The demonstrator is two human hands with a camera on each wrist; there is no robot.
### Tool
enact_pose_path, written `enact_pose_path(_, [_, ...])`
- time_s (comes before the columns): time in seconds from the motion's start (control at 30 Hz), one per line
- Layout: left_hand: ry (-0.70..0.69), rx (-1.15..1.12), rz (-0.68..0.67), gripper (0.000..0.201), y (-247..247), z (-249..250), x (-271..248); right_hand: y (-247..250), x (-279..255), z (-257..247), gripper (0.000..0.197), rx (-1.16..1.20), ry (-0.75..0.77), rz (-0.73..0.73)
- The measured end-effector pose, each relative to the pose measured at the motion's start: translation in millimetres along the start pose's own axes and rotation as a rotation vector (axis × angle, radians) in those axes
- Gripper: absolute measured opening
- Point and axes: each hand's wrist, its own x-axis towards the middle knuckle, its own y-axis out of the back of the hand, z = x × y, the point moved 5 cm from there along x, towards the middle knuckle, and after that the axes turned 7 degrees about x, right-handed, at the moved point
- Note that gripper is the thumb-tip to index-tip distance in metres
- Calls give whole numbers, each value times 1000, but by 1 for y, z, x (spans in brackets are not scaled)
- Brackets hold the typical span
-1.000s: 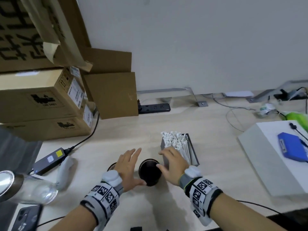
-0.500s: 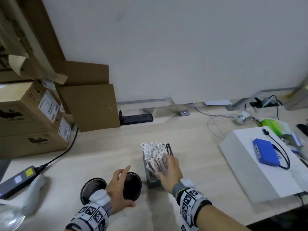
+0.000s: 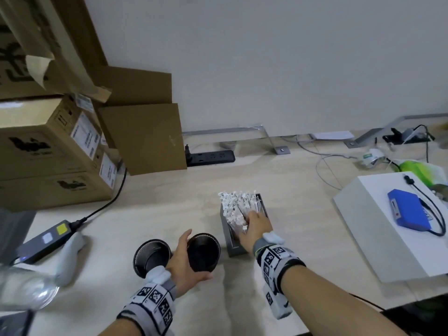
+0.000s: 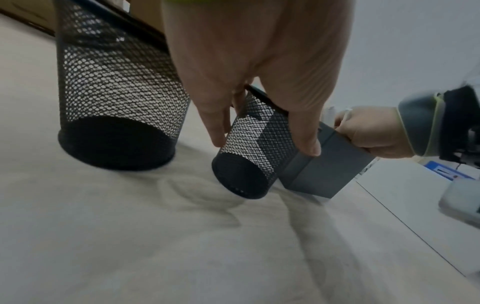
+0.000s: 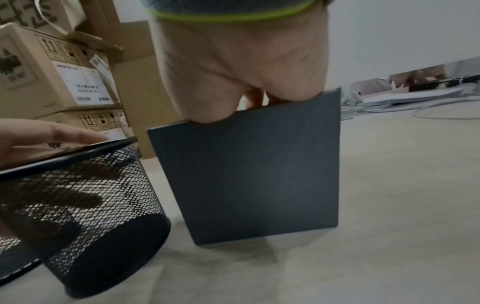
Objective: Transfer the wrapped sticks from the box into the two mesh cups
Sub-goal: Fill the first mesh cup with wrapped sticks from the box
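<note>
**Reaching into the stick box, one cup steadied**

Pale wood-grain desk (image 3: 150,214) against a plain wall carries everything. Under the right hand (image 3: 257,229) stands a grey box (image 5: 249,174), upright, packed with white paper-wrapped sticks (image 3: 236,204) whose twisted ends rise above its rim. That hand lies on top of the bundle with fingers down among the sticks; whether they already pinch any I cannot tell, since the palm hides them in every view.

The left hand (image 3: 186,260) curls round the rim of the nearer mesh cup (image 3: 203,251), thumb on one side and fingers on the other, just beside the box. A second mesh cup (image 3: 150,255) stands on the far side of that hand, touching or nearly so. Both cups look empty.

The sticks are probably light, thin and stiff enough to lift as a bunch, though the paper could crumple or slide. Gripping a small cluster near the upper ends seems best. The cups are light wire, so holding one while loading should stop it tipping.
</note>
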Motion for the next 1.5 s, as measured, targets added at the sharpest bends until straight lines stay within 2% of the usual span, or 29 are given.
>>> enact_pose_path(0.1, [-50,-66,9,113,-2,5,1,3,-2,1,26,120,23,-37])
enact_pose_path(0.17, [-77,-102,37,104,-2,9,2,6,-3,-1,33,174,35,-64])
enact_pose_path(0.3, [-88,-186,63,97,-5,15,-4,3,-4,0,43,151,39,-73])
enact_pose_path(0.4, [-115,-253,71,96,-5,21,-6,10,-5,3,23,264,2,-32])
enact_pose_path(0.53, [-152,-242,75,88,-2,29,-5,9,-4,9,20,460,5,-40])
enact_pose_path(0.6, [-166,-219,64,85,-3,29,-5,2,-2,9,24,405,28,-124])
enact_pose_path(0.67, [-173,-216,61,84,-3,29,-5,-6,1,6,28,239,36,-196])
enact_pose_path(0.77, [-174,-231,41,84,-3,31,-7,-9,3,-1,32,79,64,-146])
enact_pose_path(0.87, [-178,-251,31,92,-2,33,-6,0,2,-3,16,213,77,-88])
enact_pose_path(0.97, [-159,-237,38,90,-1,32,-4,6,1,6,21,317,48,-74])
enact_pose_path(1.03, [-141,-225,37,87,-1,30,-3,7,1,8,6,369,50,-86])
enact_pose_path(1.1, [-131,-215,36,88,-2,29,-3,13,4,7,15,436,44,-78])
enact_pose_path(1.17, [-130,-207,28,93,-2,29,-4,34,5,1,23,527,20,-7])
enact_pose_path(1.3, [-115,-184,10,93,-1,33,-6,83,-3,-22,19,884,61,111])
enact_pose_path(1.37, [-112,-178,14,93,0,37,-7,93,-12,-41,20,1029,130,82])
enact_pose_path(1.43, [-116,-182,19,95,2,43,-6,88,-20,-59,19,1191,152,-7])
enact_pose_path(1.5, [-134,-200,-1,97,3,48,-6,72,-30,-73,17,1225,138,-105])
